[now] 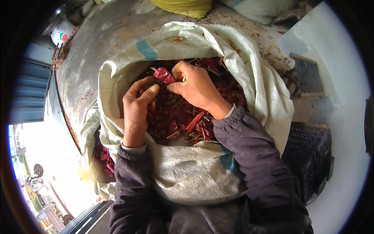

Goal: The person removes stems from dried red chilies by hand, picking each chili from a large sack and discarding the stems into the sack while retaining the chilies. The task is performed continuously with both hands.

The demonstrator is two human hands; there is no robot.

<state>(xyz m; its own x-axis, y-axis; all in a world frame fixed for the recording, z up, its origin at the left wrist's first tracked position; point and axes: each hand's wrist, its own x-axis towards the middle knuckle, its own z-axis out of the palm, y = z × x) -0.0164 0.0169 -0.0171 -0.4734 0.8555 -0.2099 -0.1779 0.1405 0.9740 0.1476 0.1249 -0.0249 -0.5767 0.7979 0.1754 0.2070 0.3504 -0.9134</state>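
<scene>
A dried red chili pepper (164, 75) with a pale stem at its left end is pinched between the thumb and fingers of my right hand (194, 84). My left hand (138, 101) is just to its left, fingers curled near the stem; something dark red shows between thumb and fingers, and I cannot tell whether it is held. Both hands are over the mouth of a white woven sack (192, 166) with blue stripes and a rolled rim. Inside lie many dried red chilies (175, 118) with loose stems. The sack's front wall stands close before my lap.
Another white sack with red chili pieces (106, 162) stands at the left. A yellow sack (184, 6) and a white sack (260, 10) sit beyond. At the right are a dark plastic crate (306, 155) and a ridged dark panel (309, 77) by the wall. Chili scraps litter the concrete floor (114, 32).
</scene>
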